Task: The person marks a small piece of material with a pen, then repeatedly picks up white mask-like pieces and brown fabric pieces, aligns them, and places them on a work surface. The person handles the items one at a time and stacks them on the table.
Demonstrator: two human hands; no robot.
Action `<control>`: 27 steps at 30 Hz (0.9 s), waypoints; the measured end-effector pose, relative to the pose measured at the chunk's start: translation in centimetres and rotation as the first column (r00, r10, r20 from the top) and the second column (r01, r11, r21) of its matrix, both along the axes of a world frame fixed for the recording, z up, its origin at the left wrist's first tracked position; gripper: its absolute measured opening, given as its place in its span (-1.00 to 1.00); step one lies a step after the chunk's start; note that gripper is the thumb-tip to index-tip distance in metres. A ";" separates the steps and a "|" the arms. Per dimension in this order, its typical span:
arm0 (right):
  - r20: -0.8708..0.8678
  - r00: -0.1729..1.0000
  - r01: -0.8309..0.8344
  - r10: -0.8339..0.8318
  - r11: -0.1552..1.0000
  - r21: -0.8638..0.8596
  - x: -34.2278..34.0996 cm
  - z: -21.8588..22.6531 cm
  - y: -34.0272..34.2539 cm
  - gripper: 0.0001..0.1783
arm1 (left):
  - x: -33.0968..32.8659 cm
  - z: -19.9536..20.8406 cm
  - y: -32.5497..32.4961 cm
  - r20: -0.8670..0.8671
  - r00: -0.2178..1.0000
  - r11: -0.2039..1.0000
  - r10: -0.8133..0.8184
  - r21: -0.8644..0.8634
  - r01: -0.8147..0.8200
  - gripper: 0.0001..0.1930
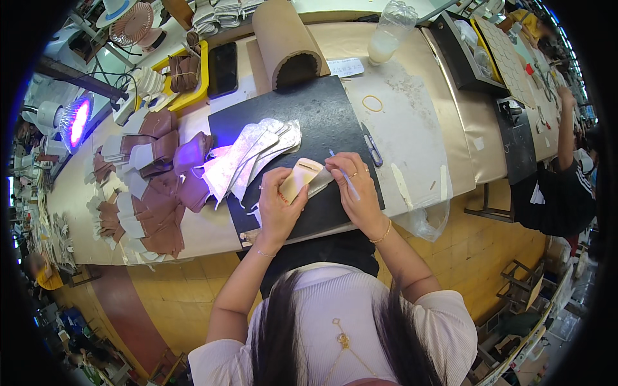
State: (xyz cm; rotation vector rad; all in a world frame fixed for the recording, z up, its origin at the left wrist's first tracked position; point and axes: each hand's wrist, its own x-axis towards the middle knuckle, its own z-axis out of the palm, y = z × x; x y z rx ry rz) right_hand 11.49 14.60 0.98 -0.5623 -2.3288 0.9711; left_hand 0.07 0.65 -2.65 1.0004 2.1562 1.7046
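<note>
My left hand is closed on a small cream-coloured template with a dark slot near its rounded top end. In my right hand is a slim pale pen, slanted across the fingers, with the hand close beside the template. A pale piece shows between the hands, partly hidden by them. Both hands are over a black board. A fanned stack of whitish cut pieces lies on the board just beyond my left hand. Small snips rest at the board's right edge.
Piles of brown and grey pieces cover the table's left side, beside a lit purple lamp. Beyond are a yellow tray, a phone, a cardboard roll and a plastic bottle. Another person works at the right.
</note>
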 end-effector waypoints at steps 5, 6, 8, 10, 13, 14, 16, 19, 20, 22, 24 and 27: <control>-0.032 0.999 0.012 -0.012 1.000 0.005 0.1 0.3 -0.1 -0.83 | 0.0 0.1 0.0 -0.040 0.999 1.000 -0.003 0.011 0.003 -0.54; -0.036 0.999 0.013 -0.012 1.000 0.022 0.1 0.4 -0.2 -0.84 | 0.0 0.1 0.1 -0.037 0.999 1.000 -0.002 0.013 0.003 -0.54; -0.038 0.999 0.008 -0.008 1.000 -0.005 0.2 0.5 -0.6 -0.83 | 0.0 0.2 0.1 -0.019 1.000 1.000 -0.002 0.018 0.002 -0.54; -0.038 0.999 0.017 -0.019 0.999 -0.050 0.2 0.3 -0.5 -0.81 | 0.0 0.2 0.1 0.011 1.000 1.000 -0.003 0.025 0.002 -0.55; 0.036 0.999 -0.023 0.026 0.995 -0.092 0.1 -0.3 0.8 -0.76 | 0.0 0.3 0.0 0.000 1.000 1.000 -0.002 0.018 0.002 -0.55; 0.107 0.990 -0.087 0.095 0.993 -0.077 -0.2 -0.5 1.9 -0.75 | 0.0 0.3 0.1 0.025 1.000 1.000 -0.005 0.021 0.005 -0.55; 0.215 0.952 -0.223 0.220 0.975 -0.010 -0.4 -0.8 3.3 -0.72 | 0.1 0.3 0.1 0.079 0.997 0.999 -0.007 0.036 0.004 -0.55; 0.256 0.906 -0.375 0.336 0.919 0.121 -0.8 -0.7 3.9 -0.69 | 0.0 0.3 0.0 0.049 0.999 0.999 -0.009 0.032 0.008 -0.55; 0.257 0.912 -0.363 0.319 0.920 0.149 -0.9 -0.5 3.8 -0.71 | 0.0 0.2 0.0 0.036 0.999 1.000 -0.010 0.024 0.009 -0.54; 0.285 0.915 -0.347 0.287 0.919 0.186 -0.9 0.2 3.4 -0.75 | -0.1 0.2 0.0 0.022 1.000 1.000 -0.003 0.017 0.003 -0.54; 0.318 0.907 -0.289 0.278 0.957 -0.012 -0.6 1.1 3.0 -0.78 | -0.2 0.3 0.0 -0.062 0.998 0.999 -0.018 0.026 0.019 -0.52; 0.292 0.924 -0.170 0.245 0.951 -0.259 -0.6 1.9 2.3 -0.83 | -0.2 0.8 -0.4 -0.179 0.982 0.998 -0.053 0.020 0.057 -0.51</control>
